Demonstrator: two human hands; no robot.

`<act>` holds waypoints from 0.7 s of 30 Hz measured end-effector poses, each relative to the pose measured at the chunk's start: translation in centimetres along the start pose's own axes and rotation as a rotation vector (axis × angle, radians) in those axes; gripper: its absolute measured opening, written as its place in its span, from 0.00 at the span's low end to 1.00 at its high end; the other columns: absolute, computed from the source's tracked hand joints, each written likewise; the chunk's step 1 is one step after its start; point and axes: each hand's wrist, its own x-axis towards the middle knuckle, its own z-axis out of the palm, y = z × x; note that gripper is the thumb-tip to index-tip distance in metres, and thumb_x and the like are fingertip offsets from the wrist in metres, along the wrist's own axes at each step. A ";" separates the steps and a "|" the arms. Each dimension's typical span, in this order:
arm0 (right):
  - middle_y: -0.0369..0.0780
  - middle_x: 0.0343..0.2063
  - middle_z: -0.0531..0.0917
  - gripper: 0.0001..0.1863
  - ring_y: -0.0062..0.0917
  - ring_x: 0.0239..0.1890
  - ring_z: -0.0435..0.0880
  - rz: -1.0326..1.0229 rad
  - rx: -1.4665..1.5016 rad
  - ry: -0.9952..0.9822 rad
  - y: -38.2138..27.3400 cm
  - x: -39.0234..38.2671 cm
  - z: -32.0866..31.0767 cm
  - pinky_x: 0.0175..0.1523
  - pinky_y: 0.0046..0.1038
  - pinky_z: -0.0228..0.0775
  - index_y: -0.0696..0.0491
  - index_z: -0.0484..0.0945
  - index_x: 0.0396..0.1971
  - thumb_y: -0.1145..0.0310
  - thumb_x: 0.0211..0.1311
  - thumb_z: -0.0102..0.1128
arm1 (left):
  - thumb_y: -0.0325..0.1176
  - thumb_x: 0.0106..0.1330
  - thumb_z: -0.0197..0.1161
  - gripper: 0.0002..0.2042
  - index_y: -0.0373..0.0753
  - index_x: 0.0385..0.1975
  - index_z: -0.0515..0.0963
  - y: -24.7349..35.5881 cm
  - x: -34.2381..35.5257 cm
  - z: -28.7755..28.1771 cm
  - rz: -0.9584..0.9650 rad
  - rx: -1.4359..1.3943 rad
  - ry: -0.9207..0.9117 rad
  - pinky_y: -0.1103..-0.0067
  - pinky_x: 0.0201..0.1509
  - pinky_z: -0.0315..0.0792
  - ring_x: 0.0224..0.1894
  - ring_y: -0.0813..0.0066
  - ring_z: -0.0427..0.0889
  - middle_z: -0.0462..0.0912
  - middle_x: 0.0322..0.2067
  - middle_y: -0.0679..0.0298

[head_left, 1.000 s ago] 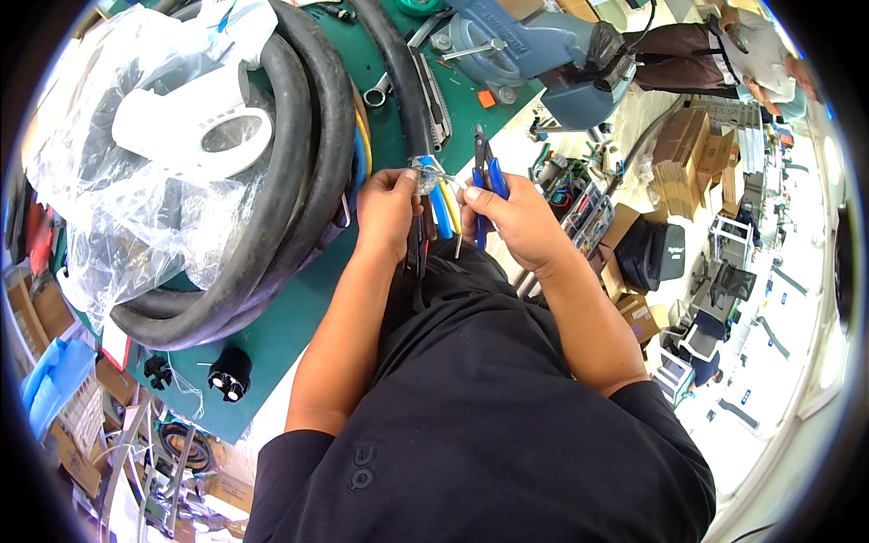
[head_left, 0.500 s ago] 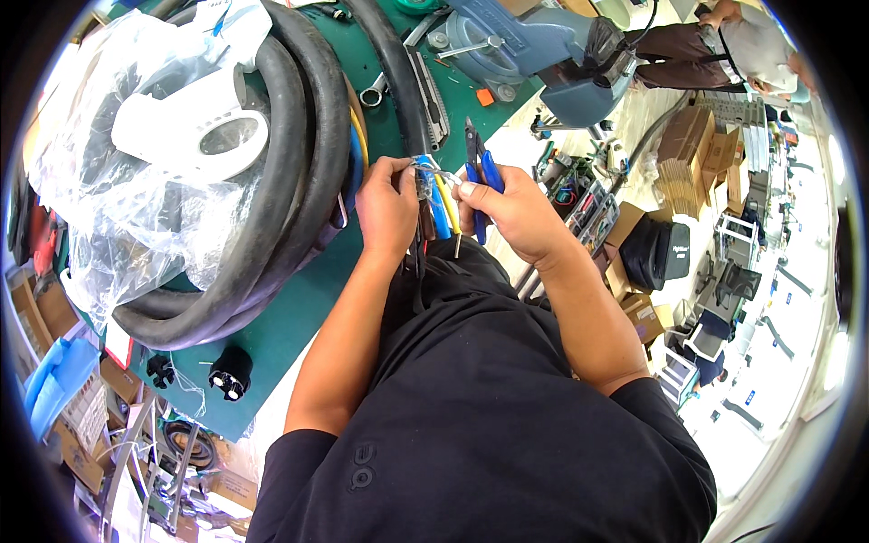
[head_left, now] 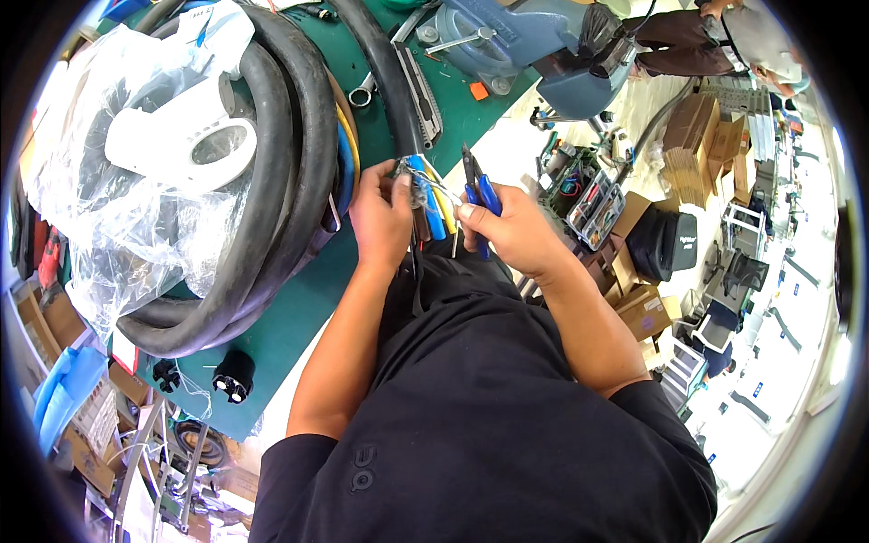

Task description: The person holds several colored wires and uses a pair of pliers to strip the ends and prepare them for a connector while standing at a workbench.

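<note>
My left hand (head_left: 384, 213) grips the stripped end of a thick black cable (head_left: 390, 77), with blue, yellow, brown and white cores (head_left: 440, 208) and loose silvery strands (head_left: 416, 181) showing beside my thumb. My right hand (head_left: 498, 224) is closed on blue-handled cutters (head_left: 484, 192), jaws pointing away from me, and its thumb and finger also pinch the strands pulled out to the right. A big coil of the black cable (head_left: 272, 235) lies left of my hands, under crumpled clear plastic (head_left: 118, 235) and a white plastic part (head_left: 163, 136).
Green bench (head_left: 262, 357) holds a black connector (head_left: 233, 376), wrench (head_left: 362, 90), knife (head_left: 416, 100), orange block (head_left: 478, 90) and grey-blue vice (head_left: 484, 32). Cardboard boxes (head_left: 688, 145), toolbox (head_left: 593, 217) and black bag (head_left: 661, 244) lie right. A co-worker (head_left: 756, 41) stands at the upper right.
My right hand and cutters have moved slightly down and toward me, still holding the strands. My left thumb has shifted a little on the cable end. The view has shifted slightly.
</note>
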 end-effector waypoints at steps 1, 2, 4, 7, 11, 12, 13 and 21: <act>0.36 0.21 0.77 0.10 0.18 0.25 0.75 0.006 -0.026 -0.019 -0.1 0.0 0.0 0.34 0.23 0.68 0.60 0.74 0.34 0.66 0.64 0.55 | 0.27 0.60 0.63 0.09 0.30 0.37 0.77 0.4 0.0 -0.1 -0.006 0.001 -0.041 0.73 0.36 0.72 0.29 0.66 0.79 0.79 0.27 0.57; 0.36 0.21 0.77 0.10 0.18 0.25 0.75 0.017 -0.003 -0.028 -0.2 -0.1 0.1 0.34 0.23 0.68 0.60 0.74 0.34 0.66 0.64 0.55 | 0.27 0.60 0.63 0.09 0.30 0.38 0.77 0.5 0.1 -0.1 0.000 0.023 -0.041 0.73 0.36 0.72 0.28 0.67 0.78 0.79 0.26 0.58; 0.36 0.20 0.77 0.10 0.18 0.25 0.75 0.038 0.038 -0.048 -0.3 -0.1 0.4 0.33 0.23 0.68 0.60 0.74 0.33 0.67 0.64 0.55 | 0.26 0.59 0.64 0.10 0.30 0.39 0.78 0.7 0.4 0.0 0.012 0.062 -0.038 0.74 0.35 0.72 0.27 0.69 0.77 0.78 0.25 0.59; 0.34 0.19 0.76 0.09 0.16 0.21 0.73 0.019 0.031 -0.022 0.1 -0.1 0.4 0.29 0.22 0.66 0.58 0.74 0.30 0.67 0.62 0.55 | 0.26 0.59 0.63 0.07 0.31 0.35 0.78 0.7 0.9 0.4 0.056 0.074 0.034 0.73 0.35 0.72 0.28 0.65 0.79 0.79 0.26 0.57; 0.36 0.21 0.77 0.10 0.19 0.25 0.76 0.007 0.049 -0.006 0.0 0.0 -0.3 0.32 0.23 0.68 0.60 0.74 0.34 0.67 0.64 0.56 | 0.28 0.61 0.62 0.05 0.33 0.30 0.76 1.5 1.2 0.1 0.091 0.193 0.049 0.73 0.35 0.73 0.30 0.63 0.80 0.80 0.28 0.55; 0.36 0.21 0.77 0.10 0.19 0.25 0.76 0.010 0.062 0.010 0.2 0.1 -0.5 0.33 0.23 0.68 0.60 0.74 0.34 0.66 0.64 0.55 | 0.28 0.61 0.62 0.05 0.33 0.30 0.76 1.4 1.1 0.3 0.097 0.207 0.050 0.73 0.36 0.73 0.30 0.62 0.80 0.80 0.28 0.55; 0.36 0.21 0.78 0.10 0.19 0.25 0.76 0.011 0.076 0.025 0.3 0.1 -0.6 0.33 0.24 0.69 0.59 0.74 0.34 0.66 0.64 0.55 | 0.29 0.61 0.61 0.06 0.33 0.29 0.76 1.2 1.2 0.5 0.104 0.224 0.054 0.73 0.36 0.73 0.30 0.62 0.81 0.80 0.28 0.55; 0.36 0.23 0.77 0.10 0.21 0.25 0.77 0.094 0.246 0.021 2.1 0.4 -1.5 0.33 0.26 0.71 0.60 0.74 0.35 0.67 0.64 0.56 | 0.31 0.61 0.61 0.08 0.30 0.30 0.76 -0.7 1.6 0.5 -0.219 -0.053 0.003 0.77 0.38 0.72 0.30 0.73 0.79 0.81 0.26 0.57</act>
